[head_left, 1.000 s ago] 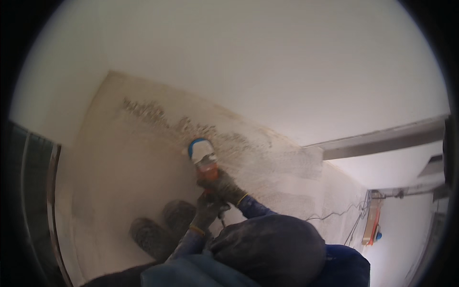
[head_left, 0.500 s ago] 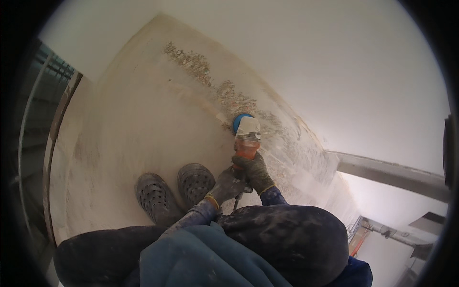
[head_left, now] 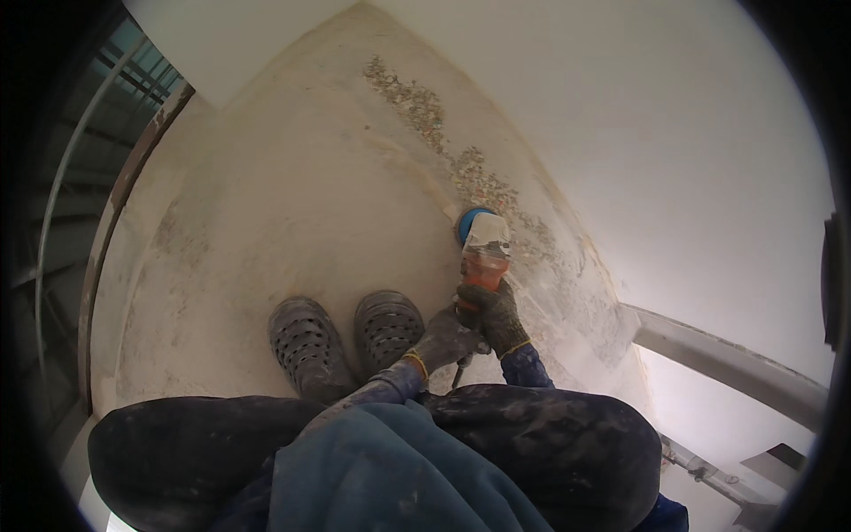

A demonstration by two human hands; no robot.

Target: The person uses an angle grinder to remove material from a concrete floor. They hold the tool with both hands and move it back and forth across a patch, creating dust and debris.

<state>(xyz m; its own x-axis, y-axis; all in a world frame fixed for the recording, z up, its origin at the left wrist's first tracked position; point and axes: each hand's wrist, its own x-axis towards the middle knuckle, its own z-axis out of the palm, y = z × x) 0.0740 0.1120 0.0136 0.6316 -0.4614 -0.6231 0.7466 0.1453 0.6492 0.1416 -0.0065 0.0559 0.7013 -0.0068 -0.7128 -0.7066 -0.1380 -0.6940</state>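
Dusty grey work gloves with yellow cuffs cover both hands, which are closed around an angle grinder (head_left: 485,266) with an orange body and a whitened, dust-covered head. At the rear of the grinder is my left hand (head_left: 445,339), with a dark cord hanging down beside it. Farther forward, my right hand (head_left: 496,317) wraps the orange body. The blue round part (head_left: 473,223) at the tool's front lies against the pale, dusty floor (head_left: 292,213), next to a rough patch of chips (head_left: 483,184). The grinder's head hides part of the blue piece.
Grey clogs (head_left: 388,326) are on my feet, left of the grinder. White walls (head_left: 656,151) meet the floor in a far corner. A dark-edged drop with metal rails (head_left: 75,168) runs along the left. At right, a pale beam (head_left: 727,359) juts from the wall.
The view has shifted, so floor, feet and grinder sit farther right in the picture. Relative to the chips, the grinder has moved slightly left. Airborne dust looks thinner. Both hands keep their hold.
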